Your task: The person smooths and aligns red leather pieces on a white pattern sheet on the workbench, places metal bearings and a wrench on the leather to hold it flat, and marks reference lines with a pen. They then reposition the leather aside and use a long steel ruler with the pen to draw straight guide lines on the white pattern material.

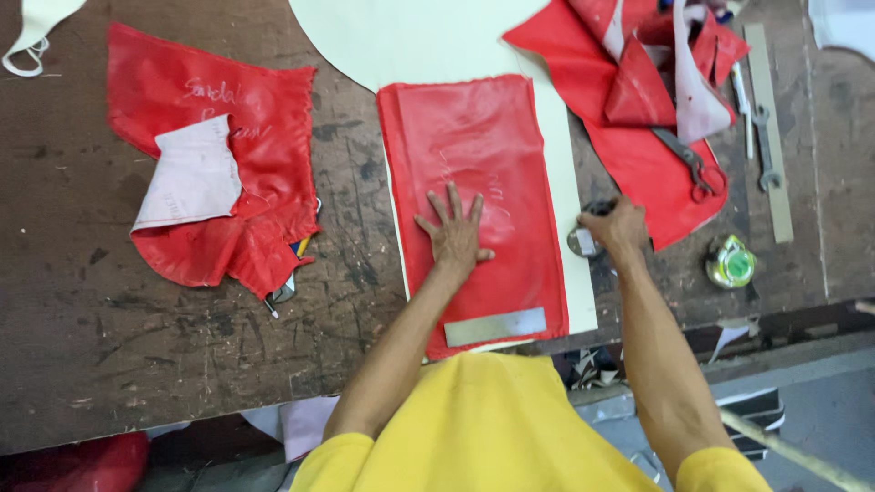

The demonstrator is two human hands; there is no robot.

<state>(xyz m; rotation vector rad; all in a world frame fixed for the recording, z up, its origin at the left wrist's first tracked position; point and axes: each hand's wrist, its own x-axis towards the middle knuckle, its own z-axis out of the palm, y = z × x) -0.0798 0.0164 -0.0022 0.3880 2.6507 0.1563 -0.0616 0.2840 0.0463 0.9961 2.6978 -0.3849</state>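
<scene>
Left hand (454, 239): flat, fingers spread, palm pressed on the red sheet (474, 182); grasping nothing. Right hand (616, 228): closed over a small dark round object (583, 240) at the right edge of the cream sheet (428, 36); what the object is cannot be told.

Far left of the left hand: a crumpled red piece (246, 137) with faint writing, lying on the dark scratched table (137, 346); a pale grey-white scrap (191, 178) rests on top of it. A white scrap (32, 27) sits at the upper left corner.

Under the left hand: the red sheet, roughly rectangular, laid flat on the cream sheet, which extends above the fingers and shows as a strip along the red sheet's right side. Below the left wrist: a flat metal strip (495, 326) lying across the red sheet's lower end, near the table edge.

Above the right hand: a heap of red pieces (638, 91) with a pale strip (693, 82) folded among them. Scissors (685, 162) lie on that heap, just up and right of the right hand.

Right of the right hand: a small green and yellow round container (730, 261). Further up and right: a wrench (764, 146) beside a long flat ruler (768, 128).

Bottom: the person's yellow shirt (483, 428).
</scene>
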